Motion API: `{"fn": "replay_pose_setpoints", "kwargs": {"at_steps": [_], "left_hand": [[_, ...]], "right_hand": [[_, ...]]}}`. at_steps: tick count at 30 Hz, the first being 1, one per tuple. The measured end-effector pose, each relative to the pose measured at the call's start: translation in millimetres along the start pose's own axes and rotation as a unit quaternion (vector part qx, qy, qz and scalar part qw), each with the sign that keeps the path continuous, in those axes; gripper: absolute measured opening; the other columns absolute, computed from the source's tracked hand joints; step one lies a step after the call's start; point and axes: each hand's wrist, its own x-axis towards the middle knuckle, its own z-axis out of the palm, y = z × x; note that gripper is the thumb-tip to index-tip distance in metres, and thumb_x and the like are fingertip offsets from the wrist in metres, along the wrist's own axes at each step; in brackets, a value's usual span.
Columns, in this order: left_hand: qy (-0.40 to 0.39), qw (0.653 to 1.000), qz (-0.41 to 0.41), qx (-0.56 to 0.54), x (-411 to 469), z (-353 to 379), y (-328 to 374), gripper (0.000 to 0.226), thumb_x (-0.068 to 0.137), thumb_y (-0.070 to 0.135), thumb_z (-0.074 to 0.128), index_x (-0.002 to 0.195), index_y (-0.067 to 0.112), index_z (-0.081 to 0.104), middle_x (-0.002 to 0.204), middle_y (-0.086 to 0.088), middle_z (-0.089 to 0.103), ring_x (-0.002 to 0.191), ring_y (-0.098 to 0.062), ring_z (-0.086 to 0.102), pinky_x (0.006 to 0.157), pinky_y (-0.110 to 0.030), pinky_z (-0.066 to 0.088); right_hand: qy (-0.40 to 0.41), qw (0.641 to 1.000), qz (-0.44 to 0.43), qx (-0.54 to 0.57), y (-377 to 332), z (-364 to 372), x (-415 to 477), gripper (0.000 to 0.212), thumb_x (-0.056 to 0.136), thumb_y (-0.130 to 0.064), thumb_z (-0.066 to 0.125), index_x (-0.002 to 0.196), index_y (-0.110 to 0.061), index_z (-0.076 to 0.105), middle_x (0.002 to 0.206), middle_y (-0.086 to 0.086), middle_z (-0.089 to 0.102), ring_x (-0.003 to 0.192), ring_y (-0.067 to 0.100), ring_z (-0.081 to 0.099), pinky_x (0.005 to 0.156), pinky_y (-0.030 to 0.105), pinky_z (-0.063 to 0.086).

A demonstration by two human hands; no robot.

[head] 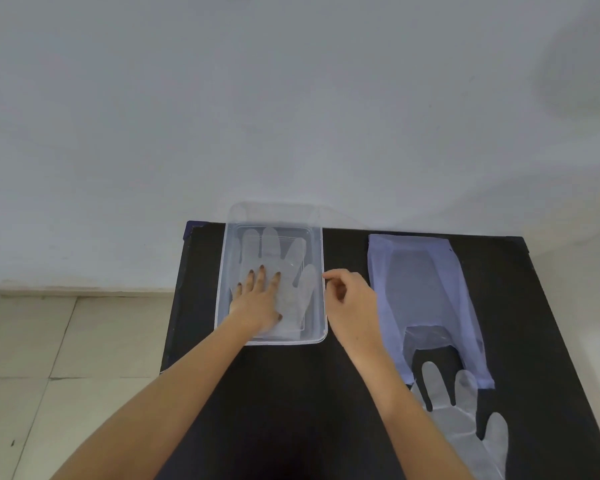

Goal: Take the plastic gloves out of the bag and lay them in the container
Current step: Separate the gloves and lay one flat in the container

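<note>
A clear plastic container (323, 258) sits at the back left of the black table. A see-through plastic glove (284, 252) lies flat inside it, fingers pointing away from me. My left hand (257, 301) rests flat on the glove's palm with fingers spread. My right hand (350, 303) hovers just right of the container's right rim, fingers curled, nothing visible in it. A pale lilac plastic bag (426, 289) lies flat to the right. A second plastic glove (458, 420) lies on the table by the bag's near end.
The black table (291, 393) ends at a white wall behind the container. Light floor tiles (66, 358) show to the left of the table. The container's far rim overhangs the table's back edge.
</note>
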Motion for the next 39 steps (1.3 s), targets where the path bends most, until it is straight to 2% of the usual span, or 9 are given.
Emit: {"fn": "replay_pose_setpoints", "kwargs": {"at_steps": [4,6,8,11,13,20,26,31,39], "left_hand": [[0.011,1.0,0.006,0.02,7,6,-1,0.098,0.09,0.048,0.053,0.147,0.027,-0.023,0.156,-0.008,-0.029,0.145,-0.032,-0.021,0.115,-0.054,-0.004],[0.009,1.0,-0.003,0.024,6,6,1,0.098,0.09,0.05,0.052,0.148,0.026,-0.023,0.157,-0.008,-0.028,0.145,-0.032,-0.02,0.116,-0.054,-0.005],[0.023,0.999,-0.021,0.029,3,6,7,0.092,0.091,0.05,0.05,0.15,0.024,-0.015,0.159,-0.009,-0.021,0.146,-0.032,-0.015,0.117,-0.051,-0.002],[0.114,0.992,-0.038,0.029,2,-3,19,0.073,0.094,0.044,0.048,0.15,0.017,0.009,0.161,-0.012,0.002,0.148,-0.032,0.001,0.119,-0.045,0.007],[0.152,0.988,-0.03,0.026,9,-13,23,0.068,0.095,0.04,0.048,0.149,0.014,0.015,0.161,-0.011,0.007,0.148,-0.03,0.005,0.119,-0.042,0.007],[0.078,0.996,-0.014,0.042,41,-19,23,0.08,0.096,0.051,0.036,0.152,0.011,-0.005,0.161,-0.01,-0.009,0.147,-0.026,-0.013,0.116,-0.046,-0.01],[0.184,0.982,-0.028,0.032,53,-27,26,0.065,0.099,0.042,0.035,0.151,0.01,0.012,0.161,-0.013,0.003,0.149,-0.027,-0.004,0.119,-0.043,-0.005],[0.112,0.992,-0.051,0.037,69,-33,20,0.076,0.098,0.053,0.024,0.151,0.008,-0.006,0.161,-0.01,-0.007,0.148,-0.024,-0.012,0.115,-0.043,-0.015],[0.123,0.992,-0.017,0.025,74,-21,15,0.078,0.097,0.054,0.027,0.151,0.015,-0.014,0.16,-0.003,-0.016,0.146,-0.021,-0.018,0.114,-0.045,-0.016]], "right_hand": [[-0.077,0.994,0.072,0.017,12,1,9,0.037,0.095,-0.023,0.058,0.132,-0.018,0.055,0.127,0.0,0.062,0.109,0.012,0.06,0.089,0.02,0.047],[-0.1,0.99,0.09,0.032,15,1,12,0.043,0.095,-0.026,0.059,0.137,-0.019,0.051,0.13,-0.001,0.061,0.107,0.01,0.061,0.084,0.016,0.044],[-0.111,0.988,0.094,0.045,16,4,13,0.044,0.094,-0.027,0.061,0.136,-0.02,0.051,0.129,-0.001,0.062,0.099,0.007,0.062,0.083,0.017,0.047],[-0.109,0.988,0.09,0.066,18,10,17,0.042,0.093,-0.026,0.063,0.133,-0.021,0.054,0.126,-0.001,0.065,0.091,0.002,0.061,0.082,0.019,0.051],[-0.105,0.988,0.091,0.071,19,11,19,0.041,0.092,-0.027,0.064,0.131,-0.021,0.055,0.123,-0.002,0.066,0.089,0.002,0.061,0.08,0.018,0.05],[-0.1,0.986,0.095,0.089,21,13,22,0.041,0.09,-0.03,0.067,0.129,-0.022,0.057,0.118,-0.004,0.067,0.094,0.007,0.066,0.084,0.025,0.056],[-0.091,0.987,0.095,0.096,26,15,25,0.036,0.09,-0.026,0.066,0.125,-0.023,0.059,0.114,-0.007,0.069,0.092,0.004,0.067,0.084,0.024,0.057],[-0.093,0.986,0.092,0.1,29,17,29,0.035,0.09,-0.027,0.067,0.123,-0.022,0.06,0.112,-0.007,0.069,0.093,0.006,0.068,0.084,0.025,0.058],[-0.089,0.987,0.091,0.101,32,19,31,0.036,0.088,-0.028,0.07,0.122,-0.021,0.059,0.109,-0.009,0.068,0.093,0.005,0.067,0.081,0.02,0.056]]}}
